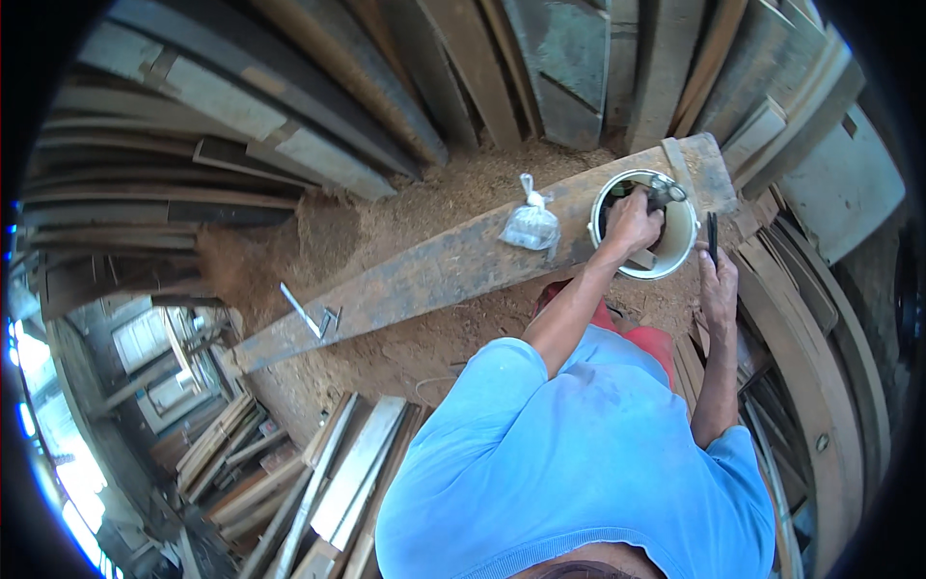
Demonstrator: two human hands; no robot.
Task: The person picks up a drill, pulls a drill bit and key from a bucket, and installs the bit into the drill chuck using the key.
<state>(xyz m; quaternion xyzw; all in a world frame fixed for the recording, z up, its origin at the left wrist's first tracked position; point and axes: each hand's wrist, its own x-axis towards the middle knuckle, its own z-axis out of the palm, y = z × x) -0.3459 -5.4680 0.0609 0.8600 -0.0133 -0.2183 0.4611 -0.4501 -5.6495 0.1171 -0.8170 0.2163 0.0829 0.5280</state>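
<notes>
A white bucket (pixel 681 241) stands on a long wooden plank (pixel 434 272), with tools inside. My left hand (pixel 632 224) reaches over its rim, fingers curled down among the contents; what they grip is hidden. Beside those fingers, a grey metal tool with a rounded end (pixel 666 191) rises at the far rim. Just right of the bucket, my right hand (pixel 719 289) closes on a slim dark stick-like tool (pixel 712 234) pointing away from me. Left of the bucket sits a knotted clear plastic bag (pixel 531 224) with pale contents. Farther left on the plank lies a metal L-shaped tool (pixel 307 314).
Boards (pixel 328 68) lean in rows along the far and left sides. Sawdust (pixel 251 256) covers the ground around the plank. Loose timber offcuts (pixel 357 473) are piled at the lower left, and curved boards (pixel 810 376) stand close by my right arm.
</notes>
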